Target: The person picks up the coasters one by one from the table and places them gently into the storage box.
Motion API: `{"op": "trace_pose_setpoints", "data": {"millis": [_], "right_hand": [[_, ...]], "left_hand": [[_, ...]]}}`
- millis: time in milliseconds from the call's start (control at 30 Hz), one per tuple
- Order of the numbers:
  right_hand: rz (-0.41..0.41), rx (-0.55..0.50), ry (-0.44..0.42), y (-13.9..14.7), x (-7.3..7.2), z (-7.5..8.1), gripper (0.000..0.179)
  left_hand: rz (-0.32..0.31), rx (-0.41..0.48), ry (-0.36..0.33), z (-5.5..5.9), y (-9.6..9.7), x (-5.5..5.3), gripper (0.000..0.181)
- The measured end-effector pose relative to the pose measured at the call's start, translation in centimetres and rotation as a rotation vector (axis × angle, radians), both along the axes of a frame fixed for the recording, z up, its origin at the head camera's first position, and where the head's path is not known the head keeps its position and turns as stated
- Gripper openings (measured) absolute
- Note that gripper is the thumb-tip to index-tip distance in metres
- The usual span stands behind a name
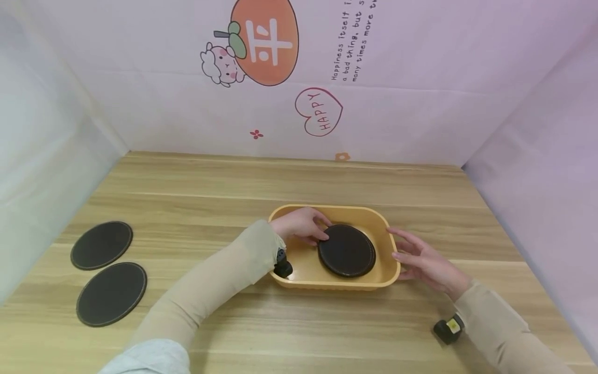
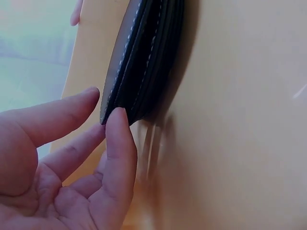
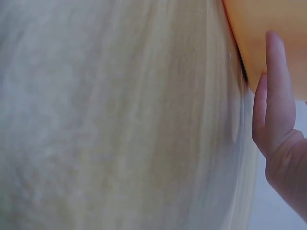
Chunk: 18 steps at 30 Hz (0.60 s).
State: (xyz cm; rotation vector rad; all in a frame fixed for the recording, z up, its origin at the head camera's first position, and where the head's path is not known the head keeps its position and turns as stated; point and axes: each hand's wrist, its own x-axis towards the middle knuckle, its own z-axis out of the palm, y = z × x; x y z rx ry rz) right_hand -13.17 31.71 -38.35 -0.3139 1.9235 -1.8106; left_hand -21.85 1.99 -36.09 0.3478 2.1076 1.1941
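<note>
In the head view, a yellow plastic basket (image 1: 327, 284) stands on the table. Inside it lies a stack of round black stitched coasters (image 1: 347, 250). My left hand (image 1: 301, 224) reaches over the basket's left side and pinches the near edge of the stack's upper coaster. The left wrist view shows the fingers (image 2: 120, 153) right at the stitched rims of the coasters (image 2: 144, 57), with a dark gap between the layers. My right hand (image 1: 427, 262) is at the basket's right end, its fairly straight fingers resting against the outer wall and rim.
Two more black coasters, a far one (image 1: 102, 245) and a near one (image 1: 112, 294), lie separately on the wooden table (image 1: 299, 332) at the left. A printed white cloth wall (image 1: 397, 119) rises behind the table, with plain cloth on both sides.
</note>
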Motion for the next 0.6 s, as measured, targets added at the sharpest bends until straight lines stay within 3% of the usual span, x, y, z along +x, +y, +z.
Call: {"op": "trace_pose_setpoints", "data": {"millis": [333, 600], "right_hand": [[0.006, -0.009, 0.002, 0.00, -0.04, 0.15, 0.052], [0.002, 0.002, -0.013, 0.01, 0.03, 0.23, 0.054]], "left_hand": [[-0.035, 0.003, 0.036, -0.08, -0.11, -0.10, 0.037], [-0.071, 0.005, 0.054, 0.56, -0.38, 0.06, 0.036]]}}
